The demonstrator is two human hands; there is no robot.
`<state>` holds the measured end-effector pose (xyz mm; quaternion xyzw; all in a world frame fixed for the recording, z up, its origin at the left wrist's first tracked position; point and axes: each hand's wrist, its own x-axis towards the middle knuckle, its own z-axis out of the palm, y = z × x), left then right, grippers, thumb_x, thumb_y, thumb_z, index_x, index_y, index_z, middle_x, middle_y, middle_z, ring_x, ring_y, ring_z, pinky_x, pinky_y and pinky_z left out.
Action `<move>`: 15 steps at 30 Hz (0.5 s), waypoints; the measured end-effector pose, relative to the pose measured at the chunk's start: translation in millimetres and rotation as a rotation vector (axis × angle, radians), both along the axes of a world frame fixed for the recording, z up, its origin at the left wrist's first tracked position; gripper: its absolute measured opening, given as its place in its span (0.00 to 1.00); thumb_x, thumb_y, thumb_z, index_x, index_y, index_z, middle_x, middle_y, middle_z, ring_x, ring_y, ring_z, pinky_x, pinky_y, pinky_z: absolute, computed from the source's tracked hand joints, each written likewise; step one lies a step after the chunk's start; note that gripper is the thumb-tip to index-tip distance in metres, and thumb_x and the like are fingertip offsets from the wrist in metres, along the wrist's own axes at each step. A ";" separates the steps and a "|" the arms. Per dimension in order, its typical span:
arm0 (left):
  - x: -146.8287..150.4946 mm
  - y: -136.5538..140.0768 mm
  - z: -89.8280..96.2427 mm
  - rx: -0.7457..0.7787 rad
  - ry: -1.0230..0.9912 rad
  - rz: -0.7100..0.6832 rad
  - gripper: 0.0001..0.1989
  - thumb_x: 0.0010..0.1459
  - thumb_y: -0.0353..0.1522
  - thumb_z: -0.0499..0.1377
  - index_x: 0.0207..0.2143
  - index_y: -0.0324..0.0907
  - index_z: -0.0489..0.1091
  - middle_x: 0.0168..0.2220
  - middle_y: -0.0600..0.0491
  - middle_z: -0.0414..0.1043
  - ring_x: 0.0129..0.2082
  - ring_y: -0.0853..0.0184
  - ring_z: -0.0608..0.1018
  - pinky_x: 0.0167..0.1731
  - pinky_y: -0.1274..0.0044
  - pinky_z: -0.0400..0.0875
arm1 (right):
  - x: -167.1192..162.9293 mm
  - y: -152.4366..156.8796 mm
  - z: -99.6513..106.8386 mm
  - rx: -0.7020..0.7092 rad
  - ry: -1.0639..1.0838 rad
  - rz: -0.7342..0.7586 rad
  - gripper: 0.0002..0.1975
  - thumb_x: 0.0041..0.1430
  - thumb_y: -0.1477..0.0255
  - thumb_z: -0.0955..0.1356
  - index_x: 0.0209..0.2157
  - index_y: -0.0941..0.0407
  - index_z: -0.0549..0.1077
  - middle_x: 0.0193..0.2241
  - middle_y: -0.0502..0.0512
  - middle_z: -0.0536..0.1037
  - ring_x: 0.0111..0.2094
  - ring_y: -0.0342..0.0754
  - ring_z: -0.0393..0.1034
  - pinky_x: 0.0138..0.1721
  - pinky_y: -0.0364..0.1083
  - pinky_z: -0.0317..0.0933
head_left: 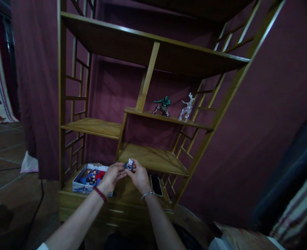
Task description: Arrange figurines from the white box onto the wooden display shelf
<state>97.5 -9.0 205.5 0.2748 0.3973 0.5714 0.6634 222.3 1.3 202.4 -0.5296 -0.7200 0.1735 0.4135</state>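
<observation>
Between my two hands is a small white and dark figurine (129, 164), held up in front of the wooden shelf unit. My right hand (139, 175) grips it from the right, thumb in front and fingers behind. The fingertips of my left hand (113, 176) close in on its left side and seem to touch its dark base. Left of my left hand, an open box (76, 186) on the low surface holds several colourful figures (92, 176) in blue, red and black. A dark-screened phone (156, 185) lies to the right of my right hand.
A green and brown crouching figure (164, 106) and a clear deer figurine (186, 108) stand on the middle right shelf (174, 119). Lattice side panels frame the shelf unit (103, 127). Drawers (91, 206) sit below. A cable (41, 198) runs along the floor at left.
</observation>
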 end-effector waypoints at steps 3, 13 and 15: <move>10.5 9.5 7.8 0.017 -0.023 0.008 0.09 0.46 0.18 0.52 0.30 0.35 0.63 0.24 0.51 0.70 0.24 0.72 0.73 0.32 0.77 0.70 | 9.1 14.7 7.0 -0.016 0.022 0.005 0.23 0.45 0.73 0.67 0.45 0.53 0.65 0.35 0.52 0.75 0.34 0.45 0.70 0.38 0.44 0.63; 40.8 80.5 13.5 0.072 0.078 0.070 0.06 0.42 0.19 0.53 0.23 0.36 0.65 0.24 0.53 0.68 0.26 0.73 0.71 0.33 0.79 0.66 | 31.3 104.2 3.2 -0.048 -0.006 0.016 0.23 0.44 0.76 0.68 0.45 0.53 0.64 0.35 0.52 0.75 0.36 0.44 0.70 0.40 0.44 0.63; 44.7 95.0 11.2 0.068 0.124 0.084 0.06 0.41 0.20 0.54 0.24 0.35 0.66 0.25 0.53 0.68 0.26 0.72 0.71 0.33 0.79 0.65 | 34.3 123.4 -0.6 -0.068 -0.003 0.027 0.24 0.43 0.76 0.69 0.45 0.54 0.64 0.35 0.52 0.75 0.36 0.44 0.70 0.40 0.44 0.63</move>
